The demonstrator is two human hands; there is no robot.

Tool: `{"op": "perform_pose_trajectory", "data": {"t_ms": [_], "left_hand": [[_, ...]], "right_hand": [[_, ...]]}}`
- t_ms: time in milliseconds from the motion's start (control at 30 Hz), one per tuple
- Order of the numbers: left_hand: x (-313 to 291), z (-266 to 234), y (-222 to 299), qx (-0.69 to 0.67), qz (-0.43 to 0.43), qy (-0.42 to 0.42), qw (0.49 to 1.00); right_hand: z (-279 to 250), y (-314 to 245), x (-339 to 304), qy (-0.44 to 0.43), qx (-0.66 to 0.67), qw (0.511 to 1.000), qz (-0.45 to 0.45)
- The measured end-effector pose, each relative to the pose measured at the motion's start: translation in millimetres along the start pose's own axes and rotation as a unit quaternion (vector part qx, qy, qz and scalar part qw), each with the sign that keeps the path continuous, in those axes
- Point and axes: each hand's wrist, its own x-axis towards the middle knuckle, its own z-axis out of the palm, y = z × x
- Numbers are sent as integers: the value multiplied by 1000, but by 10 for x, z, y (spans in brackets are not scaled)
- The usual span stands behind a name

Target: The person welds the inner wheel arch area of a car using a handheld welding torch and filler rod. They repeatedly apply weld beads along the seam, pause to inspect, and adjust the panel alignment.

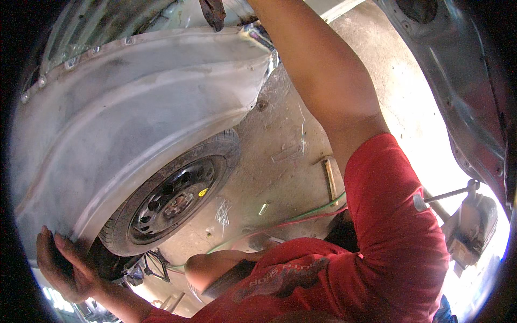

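Observation:
In the head view, a bare grey car fender curves over the wheel on the left. My left hand lies against the lower left end of the fender, beside the wheel arch. Its fingers are stretched out and a little apart, with nothing seen between them. My right arm reaches up past the fender's far right corner, and its hand is beyond the top edge. A dark brown, pointed piece hangs at the top, left of that arm; its kind is unclear.
Under the fender sits a black steel wheel with a tyre. Near it stands a scissor jack. On the concrete floor lie a hammer and a green hose. A grey car panel rises at the right.

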Motion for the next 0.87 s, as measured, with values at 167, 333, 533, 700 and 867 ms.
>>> {"op": "perform_pose_trajectory", "data": {"t_ms": [167, 333, 533, 700, 867], "left_hand": [[56, -2, 43, -18, 11, 9, 1000], [54, 0, 54, 0, 0, 6, 1000], [13, 3, 70, 3, -26, 11, 1000], [9, 45, 105, -37, -54, 19, 998], [-33, -35, 22, -26, -54, 4, 998]], "right_hand": [[85, -37, -8, -20, -48, 998, -42], [350, 38, 79, 10, -208, 975, -82], [434, 96, -5, -37, -240, 963, -117], [201, 103, 63, -126, -245, 948, -161], [-88, -108, -165, -49, -218, 972, -71]]}}
